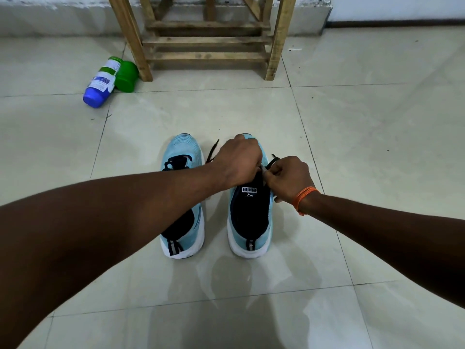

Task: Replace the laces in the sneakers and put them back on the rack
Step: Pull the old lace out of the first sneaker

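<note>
Two light-blue sneakers with black linings stand side by side on the tiled floor, heels toward me. The left sneaker (182,197) has a black lace threaded at its front; my left forearm crosses over it. Over the right sneaker (249,217), my left hand (236,165) is curled on top of the lacing area, hiding it. My right hand (286,178), with an orange thread on the wrist, pinches the black lace (273,161) at the shoe's right side. One loose lace end (212,149) sticks out between the shoes.
A wooden slatted rack (206,41) stands against the wall straight ahead. To its left, a white bottle with a blue cap (100,83) and a green container (127,76) lie on the floor.
</note>
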